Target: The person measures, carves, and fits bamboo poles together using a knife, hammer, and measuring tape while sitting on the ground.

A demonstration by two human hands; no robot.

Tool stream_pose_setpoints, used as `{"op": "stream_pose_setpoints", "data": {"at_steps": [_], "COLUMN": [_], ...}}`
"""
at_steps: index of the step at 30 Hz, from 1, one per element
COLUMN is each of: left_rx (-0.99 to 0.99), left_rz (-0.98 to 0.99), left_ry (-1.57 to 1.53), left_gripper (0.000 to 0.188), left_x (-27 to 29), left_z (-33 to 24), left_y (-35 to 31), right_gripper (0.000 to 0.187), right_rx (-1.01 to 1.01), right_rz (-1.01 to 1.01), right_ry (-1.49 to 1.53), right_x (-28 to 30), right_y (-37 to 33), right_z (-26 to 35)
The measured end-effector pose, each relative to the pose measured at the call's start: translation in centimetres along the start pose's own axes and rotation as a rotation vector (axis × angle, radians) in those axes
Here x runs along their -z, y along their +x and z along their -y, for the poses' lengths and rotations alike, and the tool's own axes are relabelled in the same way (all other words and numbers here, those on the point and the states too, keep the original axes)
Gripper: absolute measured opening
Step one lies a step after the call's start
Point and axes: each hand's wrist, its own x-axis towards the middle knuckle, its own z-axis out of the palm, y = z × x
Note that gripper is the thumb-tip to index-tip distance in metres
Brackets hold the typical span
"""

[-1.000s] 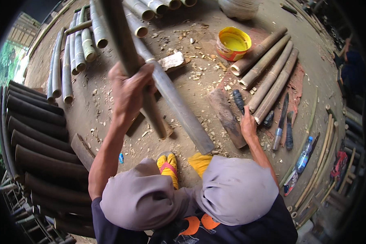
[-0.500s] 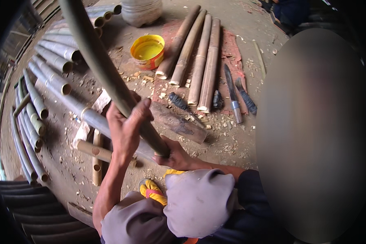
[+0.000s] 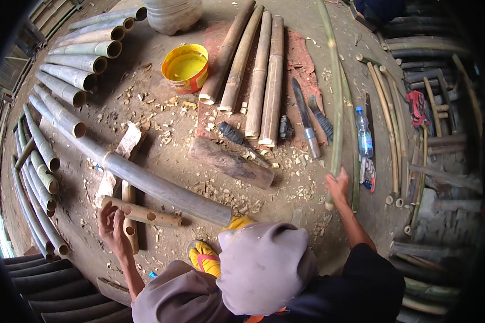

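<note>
One green pole (image 3: 337, 102), seemingly against the right grip (image 3: 339, 188)

Green pole (image 3: 337, 89), tan tube (image 3: 140, 212), grey bamboo (image 3: 167, 188), red-and-yellow bucket (image 3: 191, 85), reddish mat (image 3: 300, 67)

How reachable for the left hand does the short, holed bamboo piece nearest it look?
Probably yes: the left hand looks empty and open beside the left end of the short, holed bamboo piece, with nothing visible between them; whether they touch is unclear.
</note>
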Motion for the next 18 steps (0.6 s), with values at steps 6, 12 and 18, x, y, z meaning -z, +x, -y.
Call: {"op": "stream_pose_setpoints", "data": {"at_steps": [6,12,18], "left_rx": [0.084,0.130,0.319], "left_rz": [-0.214,-0.272,-0.196], "left_ry": [0.135,0.584,0.870], "left_gripper": [0.038,0.044,0.075], "left_x": [5.5,6.1,6.2], "left_z": [5.1,6.3,10.2], "left_y": [-2.1,-2.7,-4.9], "right_gripper": [0.032,0.050,0.051], "right_rx": [-0.200,0.201,0.404], "right_rz": [-0.015,-0.085,-0.003], "right_ry": [-0.144,-0.691,-0.503], "right_x": [6.2,8.2,0.8], "right_y": [2.5,4.5,2.9], "right_z": [-10.4,-15.3,-2.4]}}
